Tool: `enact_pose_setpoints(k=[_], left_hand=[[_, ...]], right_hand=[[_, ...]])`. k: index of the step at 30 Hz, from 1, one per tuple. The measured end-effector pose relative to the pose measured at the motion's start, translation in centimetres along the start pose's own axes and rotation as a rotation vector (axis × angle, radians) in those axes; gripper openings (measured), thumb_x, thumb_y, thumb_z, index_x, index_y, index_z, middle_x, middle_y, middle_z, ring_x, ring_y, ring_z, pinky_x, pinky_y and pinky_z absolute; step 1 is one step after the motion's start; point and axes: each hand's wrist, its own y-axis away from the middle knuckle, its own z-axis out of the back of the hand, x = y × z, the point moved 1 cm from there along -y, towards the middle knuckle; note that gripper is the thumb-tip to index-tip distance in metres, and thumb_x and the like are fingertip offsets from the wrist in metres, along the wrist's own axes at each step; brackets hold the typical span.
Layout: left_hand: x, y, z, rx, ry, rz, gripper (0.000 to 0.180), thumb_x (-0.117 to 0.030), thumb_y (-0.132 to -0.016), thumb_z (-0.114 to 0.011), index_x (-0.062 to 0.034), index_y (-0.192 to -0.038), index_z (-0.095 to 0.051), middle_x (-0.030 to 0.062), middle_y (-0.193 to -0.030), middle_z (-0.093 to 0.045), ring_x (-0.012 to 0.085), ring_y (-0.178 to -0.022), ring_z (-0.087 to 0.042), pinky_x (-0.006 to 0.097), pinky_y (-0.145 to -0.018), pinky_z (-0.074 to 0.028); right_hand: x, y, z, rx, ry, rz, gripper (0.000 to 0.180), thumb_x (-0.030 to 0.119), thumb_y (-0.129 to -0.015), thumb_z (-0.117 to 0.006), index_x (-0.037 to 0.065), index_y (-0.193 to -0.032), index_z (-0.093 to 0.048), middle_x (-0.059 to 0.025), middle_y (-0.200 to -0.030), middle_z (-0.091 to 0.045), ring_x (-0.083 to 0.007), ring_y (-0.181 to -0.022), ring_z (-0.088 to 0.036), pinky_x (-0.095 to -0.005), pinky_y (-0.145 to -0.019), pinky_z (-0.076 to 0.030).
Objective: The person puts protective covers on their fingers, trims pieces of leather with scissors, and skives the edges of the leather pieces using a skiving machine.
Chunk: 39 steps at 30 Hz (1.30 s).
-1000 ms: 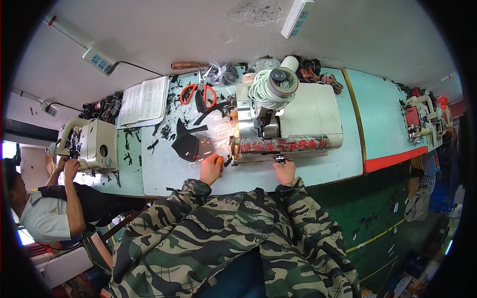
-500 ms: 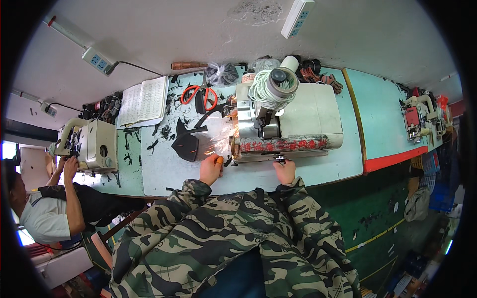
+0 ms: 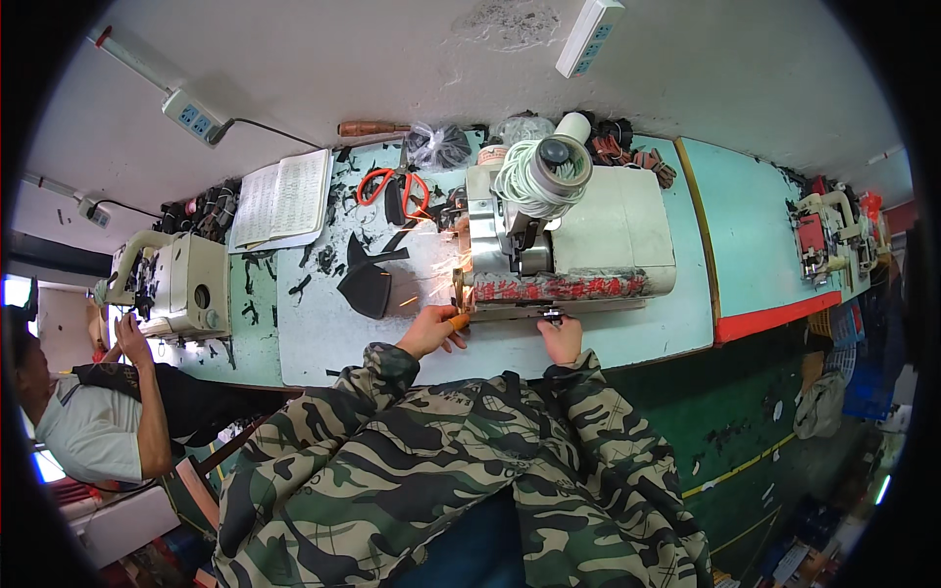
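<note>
Right hand (image 3: 562,341) grips the knob (image 3: 553,315) on a crosswise machine (image 3: 613,230) pointing left.

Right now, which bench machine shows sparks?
The middle white machine, topped by a pale cord coil: sparks fly at its left end. None show at the left machine or far-right machinery.
</note>
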Motion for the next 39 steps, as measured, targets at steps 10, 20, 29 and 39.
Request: enact_pose_setpoints(k=[10,20,29,39], left_hand=[[-0.1,0.0,-0.4,0.007,0.068,0.047,0.024,-0.022,-0.091,-0.048,0.0017,-0.096,-0.053,0.0093,-0.081,-0.061,0.0177,-0.058,-0.064,0.024,-0.041,-0.045],[-0.5,0.2,-0.7,0.017,0.085,0.095,0.024,-0.022,-0.092,-0.047,-0.0002,-0.1,-0.052,0.0101,-0.083,-0.062,0.0179,-0.06,-0.065,0.024,-0.044,-0.047],[0.0,0.1,-0.7,0.006,0.113,0.101,0.024,-0.023,-0.092,-0.047,-0.0004,-0.1,-0.052,0.0101,-0.081,-0.062,0.0185,-0.06,-0.065,0.024,-0.043,-0.047],[0.0,0.1,-0.7,-0.002,0.094,0.1,0.024,-0.023,-0.092,-0.047,-0.0013,-0.102,-0.052,0.0092,-0.082,-0.062,0.0177,-0.06,-0.064,0.024,-0.044,-0.047]], right_hand=[[0.5,0.0,0.4,0.049,-0.025,-0.086,0.033,0.027,-0.062,-0.064,-0.003,-0.075,-0.062,-0.023,-0.068,-0.059,-0.0392,-0.069,-0.059,-0.0403,-0.064,-0.047],[0.2,0.0,0.4,0.023,-0.03,-0.018,0.031,0.023,-0.063,-0.064,-0.005,-0.075,-0.061,-0.0206,-0.064,-0.059,-0.033,-0.062,-0.058,-0.0383,-0.06,-0.045],[0.3,-0.1,0.3,0.03,-0.015,-0.01,0.03,0.023,-0.063,-0.064,-0.005,-0.074,-0.06,-0.0201,-0.061,-0.058,-0.0321,-0.058,-0.057,-0.0379,-0.058,-0.045],[1.8,0.3,0.8,0.025,-0.063,-0.037,0.029,0.021,-0.064,-0.064,-0.006,-0.074,-0.06,-0.0197,-0.06,-0.057,-0.0287,-0.055,-0.058,-0.0363,-0.055,-0.044]])
